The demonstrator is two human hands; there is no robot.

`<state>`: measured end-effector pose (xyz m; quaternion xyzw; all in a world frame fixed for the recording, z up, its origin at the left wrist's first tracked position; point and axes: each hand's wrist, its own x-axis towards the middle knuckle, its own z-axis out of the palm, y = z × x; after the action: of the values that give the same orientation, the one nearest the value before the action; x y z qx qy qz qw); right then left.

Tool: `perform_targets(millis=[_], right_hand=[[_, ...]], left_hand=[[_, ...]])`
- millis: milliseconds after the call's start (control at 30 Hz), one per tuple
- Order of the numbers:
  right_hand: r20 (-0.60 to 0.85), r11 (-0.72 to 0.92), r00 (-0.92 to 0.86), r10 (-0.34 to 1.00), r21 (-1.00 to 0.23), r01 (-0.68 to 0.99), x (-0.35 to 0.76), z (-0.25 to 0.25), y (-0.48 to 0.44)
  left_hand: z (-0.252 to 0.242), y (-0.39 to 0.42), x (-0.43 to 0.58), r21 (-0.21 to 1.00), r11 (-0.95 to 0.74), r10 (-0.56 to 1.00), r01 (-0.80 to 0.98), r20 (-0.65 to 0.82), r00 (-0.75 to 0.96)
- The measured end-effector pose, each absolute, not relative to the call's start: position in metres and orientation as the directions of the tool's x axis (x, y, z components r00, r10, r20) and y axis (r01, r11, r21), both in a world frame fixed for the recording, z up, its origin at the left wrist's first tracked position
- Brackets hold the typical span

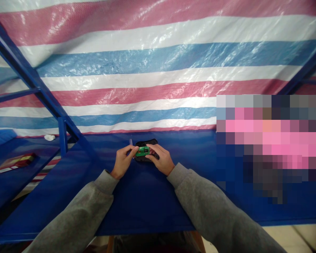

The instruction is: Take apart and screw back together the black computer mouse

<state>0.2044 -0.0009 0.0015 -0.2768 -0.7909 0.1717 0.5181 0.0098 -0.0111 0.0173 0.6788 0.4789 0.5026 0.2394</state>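
Note:
Between my two hands is a small green circuit board [142, 151], just over a black plastic shell [139, 159] that looks like part of a computer mouse. The thumb and fingers of my left hand [124, 160] pinch the board's left end. At its right end, my right hand [161, 158] grips the edge with thumb and fingers. A thin, pale, see-through stick [131, 142] shows just above my left fingers; whether they touch it I cannot tell. My fingers cover both ends of the board and parts of the shell.
The blue table [144, 203] meets a striped plastic sheet [137, 80] at its back edge. Blue metal bars [37, 80] rise on the left. A red box [17, 162] and a white crumpled thing [50, 137] lie on another blue surface there. A pixelated area covers the right side.

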Motion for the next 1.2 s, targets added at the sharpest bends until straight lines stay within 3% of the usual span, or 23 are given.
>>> perform_targets(millis=[167, 367, 600, 900, 1200], right_hand=[[0.699, 0.75, -0.279, 0.658, -0.575, 0.328, 0.2051, 0.0017, -0.0004], [0.671, 0.713, -0.253, 0.697, -0.611, 0.345, 0.2057, 0.0009, 0.0001], [0.673, 0.714, -0.251, 0.696, -0.608, 0.348, 0.2042, -0.0011, -0.0009], [0.668, 0.732, -0.309, 0.677, -0.566, 0.379, 0.2045, 0.0004, -0.001], [0.688, 0.801, -0.409, 0.599, -0.513, 0.31, 0.2063, 0.0051, -0.0049]], left_hand=[[0.014, -0.0109, 0.0117, 0.858, -0.445, 0.893, 0.257, 0.445, 0.06], [0.0169, -0.0124, 0.0089, 0.613, -0.595, 0.786, 0.52, 0.58, 0.215], [0.016, -0.0122, 0.0078, 0.487, -0.679, 0.683, 0.55, 0.694, 0.229], [0.018, -0.0126, 0.0108, 0.625, -0.552, 0.807, 0.553, 0.569, 0.162], [0.0126, -0.0099, 0.0112, 0.85, -0.439, 0.899, 0.293, 0.415, 0.14]])
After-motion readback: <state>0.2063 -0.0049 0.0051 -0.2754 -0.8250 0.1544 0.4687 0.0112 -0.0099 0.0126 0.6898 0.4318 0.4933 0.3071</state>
